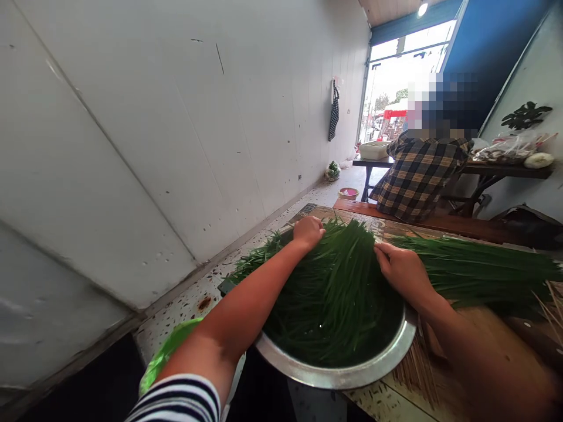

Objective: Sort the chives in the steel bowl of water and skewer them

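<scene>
— Hands, two; what does each one do?
— Left hand [308,230], arm stretched far forward over the basin, fingers curled shut on the far ends of the chives in the basin [334,293]; right hand [402,271], wrist bent, fingers closed, pinching the same bundle at its right edge.
— Vessels?
— Metal basin [352,375], one; near centre, on the speckled counter [176,319]; water in it, chives lying across it.
— Other greens?
— Second chive heap [484,269], one; right of the basin, on the wooden board [492,328]; apart from both hands; thin wooden skewers [413,369], too many to count, just under the basin's right rim.
— Persons?
— One other, in a checked shirt [417,176]; far right, seated at a table [505,170].
</scene>
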Available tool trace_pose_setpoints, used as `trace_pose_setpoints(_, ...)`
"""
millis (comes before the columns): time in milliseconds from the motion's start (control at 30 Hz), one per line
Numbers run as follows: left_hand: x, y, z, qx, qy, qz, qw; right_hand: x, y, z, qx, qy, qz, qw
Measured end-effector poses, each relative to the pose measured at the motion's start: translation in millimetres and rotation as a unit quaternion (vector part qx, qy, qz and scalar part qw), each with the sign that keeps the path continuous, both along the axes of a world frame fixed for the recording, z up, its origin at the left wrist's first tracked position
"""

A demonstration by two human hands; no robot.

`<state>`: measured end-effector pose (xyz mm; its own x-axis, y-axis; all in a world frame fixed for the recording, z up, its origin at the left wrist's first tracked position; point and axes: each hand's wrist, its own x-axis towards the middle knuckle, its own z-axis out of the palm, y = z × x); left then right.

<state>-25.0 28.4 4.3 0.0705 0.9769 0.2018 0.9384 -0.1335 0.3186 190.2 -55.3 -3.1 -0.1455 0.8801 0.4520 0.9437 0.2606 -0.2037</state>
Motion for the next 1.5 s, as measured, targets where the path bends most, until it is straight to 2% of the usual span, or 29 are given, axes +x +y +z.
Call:
trace_pose_setpoints(300, -1, 8, -16.6, 0.057, 0.014, -0.011, 0.998, 2, 2, -5.9, 0.028, 0.001, 0.009, 1.0)
trace_pose_setpoints(467, 4, 3, -11.2, 0.049, 0.026, -0.013, 0.998, 2, 2, -6.3, 0.02, -0.001, 0.007, 1.0)
trace_pose_setpoints(633, -1, -1, 0.8, 0.045, -0.066, 0.004, 0.997, 0, 0, -3.7, 0.026, 0.006, 0.014, 1.0)
trace_pose_setpoints(867, 0, 1, -0.2, 0.07, -0.208, -0.059, 0.974, -2, -1, -0.9, 0.006, 0.004, 0.002, 1.0)
trace_pose_setpoints(1100, 12, 2, -6.6, -0.024, -0.373, -0.086, 0.924, 0, 0, -5.1, 0.015, 0.013, 0.006, 1.0)
trace_pose_setpoints(1267, 15, -4, -2.0, -0.024, -0.407, -0.081, 0.909, 1, 1, -6.1, 0.01, 0.01, 0.003, 1.0)
trace_pose_setpoints(1500, 18, -8, 1.3, 0.001, -0.389, -0.084, 0.917, 0, 0, -3.6, -0.005, 0.009, -0.001, 1.0)
